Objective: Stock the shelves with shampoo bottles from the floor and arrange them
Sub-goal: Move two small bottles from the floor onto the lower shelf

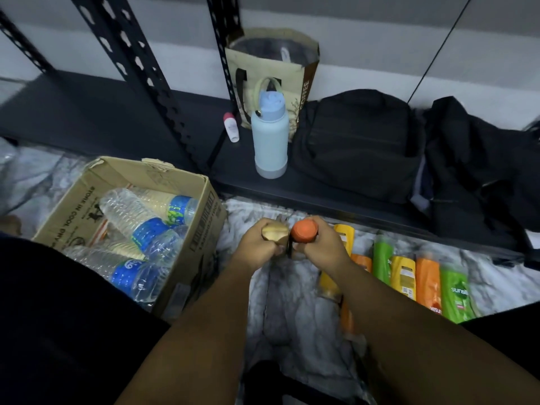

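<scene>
At lower right the green bottle [457,293] reads "sunsilk", the box [73,206] at left "STORE IN COOL DRY", the bag [305,86] up top "COFFEE".

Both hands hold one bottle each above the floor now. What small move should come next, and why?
Probably lift both bottles forward to the bare left part of the bottom shelf and stand them there. The left hand grips a gold-capped bottle, the right hand an orange-capped bottle, and the shelf's right part is taken by a flask and black bags.
</scene>
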